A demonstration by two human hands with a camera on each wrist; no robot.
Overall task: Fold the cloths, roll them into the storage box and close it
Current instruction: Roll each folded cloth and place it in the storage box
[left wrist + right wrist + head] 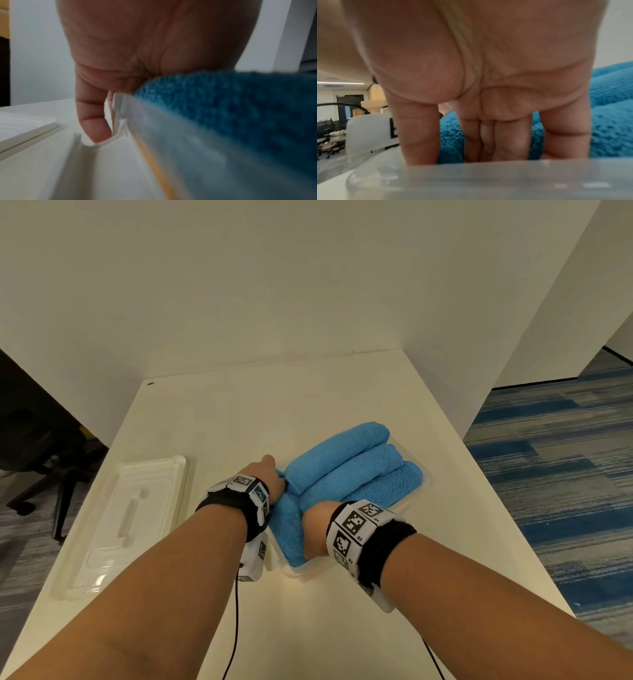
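A clear plastic storage box (298,571) sits on the white table, packed with several rolled blue cloths (346,463). My left hand (270,474) is at the box's left side. Its palm (137,54) bears on a blue cloth (240,108), and one finger (92,121) points down outside the box wall (180,142). My right hand (317,529) is at the near end. Its straight fingers (505,135) reach down inside the box wall (488,178), against the cloths (611,121). The fingertips are hidden.
The box's white lid (126,518) lies flat on the table to the left, also seen low in the left wrist view (22,128). White partition walls (308,285) close the back and right. An office chair (41,446) stands past the table's left edge.
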